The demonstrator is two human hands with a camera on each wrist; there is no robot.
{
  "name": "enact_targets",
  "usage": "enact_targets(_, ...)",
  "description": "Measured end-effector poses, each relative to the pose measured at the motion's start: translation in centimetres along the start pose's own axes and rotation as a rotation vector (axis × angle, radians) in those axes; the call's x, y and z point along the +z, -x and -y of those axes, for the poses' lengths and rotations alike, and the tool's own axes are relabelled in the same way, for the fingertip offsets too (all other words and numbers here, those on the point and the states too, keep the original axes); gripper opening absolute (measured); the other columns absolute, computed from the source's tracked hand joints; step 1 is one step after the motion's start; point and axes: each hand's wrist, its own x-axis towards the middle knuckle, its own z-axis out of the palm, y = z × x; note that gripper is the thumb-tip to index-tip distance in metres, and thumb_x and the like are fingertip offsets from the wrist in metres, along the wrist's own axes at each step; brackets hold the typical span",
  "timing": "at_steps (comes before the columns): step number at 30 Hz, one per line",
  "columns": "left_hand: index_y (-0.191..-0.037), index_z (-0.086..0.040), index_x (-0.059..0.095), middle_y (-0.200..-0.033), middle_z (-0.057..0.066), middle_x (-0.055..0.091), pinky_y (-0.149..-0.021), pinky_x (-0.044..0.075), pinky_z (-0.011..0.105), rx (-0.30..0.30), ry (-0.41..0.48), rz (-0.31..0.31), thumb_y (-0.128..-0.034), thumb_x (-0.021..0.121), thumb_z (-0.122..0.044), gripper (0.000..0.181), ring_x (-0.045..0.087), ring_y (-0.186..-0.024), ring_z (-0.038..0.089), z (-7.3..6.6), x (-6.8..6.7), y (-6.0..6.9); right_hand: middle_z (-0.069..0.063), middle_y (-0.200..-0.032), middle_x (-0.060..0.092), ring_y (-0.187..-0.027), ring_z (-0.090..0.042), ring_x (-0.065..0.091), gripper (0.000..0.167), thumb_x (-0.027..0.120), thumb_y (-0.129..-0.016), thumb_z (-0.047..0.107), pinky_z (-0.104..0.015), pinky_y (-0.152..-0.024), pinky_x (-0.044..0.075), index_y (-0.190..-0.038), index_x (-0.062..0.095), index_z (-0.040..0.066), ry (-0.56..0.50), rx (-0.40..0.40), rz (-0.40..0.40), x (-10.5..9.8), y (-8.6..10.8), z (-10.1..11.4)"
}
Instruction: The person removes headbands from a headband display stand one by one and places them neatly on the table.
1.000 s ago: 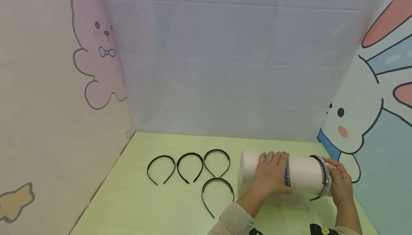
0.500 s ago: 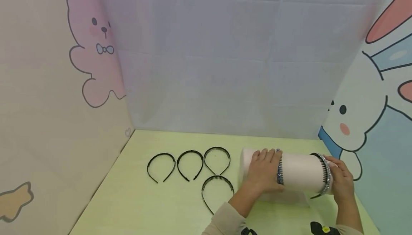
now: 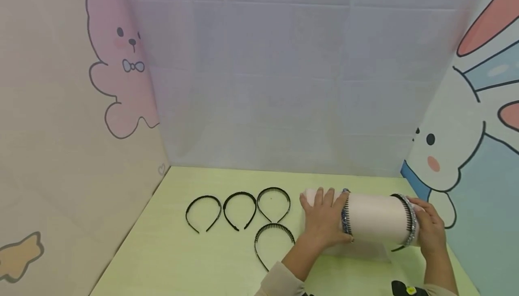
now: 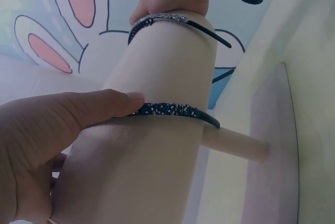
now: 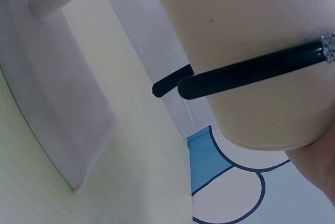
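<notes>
A pale cylinder [image 3: 377, 218] lies horizontally on a stand [image 3: 361, 252] at the table's right. My left hand [image 3: 322, 224] spans the cylinder's left part, fingers spread, thumb and forefinger holding the blue glittery headband [image 3: 345, 217] around it. In the left wrist view the thumb [image 4: 110, 101] lies on that headband [image 4: 167, 109]. My right hand [image 3: 431, 230] grips the cylinder's right end beside a silver glittery headband [image 3: 411, 221]. In the right wrist view, the dark ends of that headband [image 5: 251, 75] project past the cylinder [image 5: 235, 20]; most of the hand is out of view.
Several black headbands lie left of the cylinder: one at far left [image 3: 203, 197], another beside it [image 3: 239, 193], a toothed one [image 3: 273, 189] and one nearer the front [image 3: 274, 225]. A pale backdrop [image 3: 259, 84] and printed side walls [image 3: 52, 129] surround the green table [image 3: 182, 260].
My left hand and the blue headband have moved left along the cylinder, and the left fingers have spread wider. The right hand stays at the right end, and the silver headband has hardly moved.
</notes>
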Motion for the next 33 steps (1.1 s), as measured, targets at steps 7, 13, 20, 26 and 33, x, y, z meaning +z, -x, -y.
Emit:
enact_targets(7,-0.145,-0.034,0.026,-0.142,0.0,0.034,-0.096,0.031,0.05,0.01,0.025,-0.02,-0.0548,0.071,-0.074,0.108,0.026,-0.132,0.022,1.0,-0.1,0.1,0.021,-0.101,0.06,-0.095,0.003,0.048,0.024,0.05,-0.096,0.017,-0.013,-0.071,0.036,-0.114,0.065,0.012,0.009,-0.011,0.013,-0.1,-0.2,0.1)
enact_targets(13,-0.145,-0.033,0.027,-0.144,0.004,0.032,-0.1,0.031,0.044,0.018,0.104,-0.057,-0.0559,0.074,-0.069,0.107,0.025,-0.133,0.024,1.9,0.3,0.5,0.018,-0.102,0.061,-0.096,0.0,0.049,0.023,0.052,-0.095,0.022,-0.013,-0.072,0.035,-0.111,0.067,0.013,0.008,-0.065,0.001,-0.3,-0.5,-0.6)
enact_targets(20,-0.144,-0.029,0.031,-0.144,0.006,0.032,-0.101,0.032,0.039,0.029,0.202,-0.088,-0.054,0.078,-0.065,0.108,0.025,-0.133,0.025,3.2,1.0,1.1,0.022,-0.101,0.059,-0.095,0.002,0.047,0.024,0.052,-0.096,0.024,-0.012,-0.071,0.034,-0.113,0.066,0.016,0.057,-0.006,0.01,-0.1,0.0,-0.3)
enact_targets(26,-0.141,-0.032,0.033,-0.146,0.006,0.028,-0.093,0.041,0.033,0.031,0.361,-0.105,-0.0515,0.083,-0.06,0.106,0.022,-0.133,0.024,4.6,1.9,1.3,0.022,-0.099,0.06,-0.095,0.002,0.048,0.023,0.053,-0.095,0.021,-0.012,-0.072,0.034,-0.112,0.067,0.015,0.05,0.011,-0.019,0.0,0.1,-0.2)
enact_targets(33,-0.14,-0.034,0.032,-0.147,0.004,0.025,-0.088,0.044,0.035,0.056,0.479,-0.101,-0.0535,0.084,-0.056,0.104,0.023,-0.133,0.023,5.7,2.1,1.4,0.019,-0.103,0.061,-0.096,0.0,0.048,0.025,0.053,-0.095,0.024,-0.013,-0.073,0.033,-0.114,0.066,0.015,0.051,-0.054,-0.005,-0.3,-0.3,-1.1)
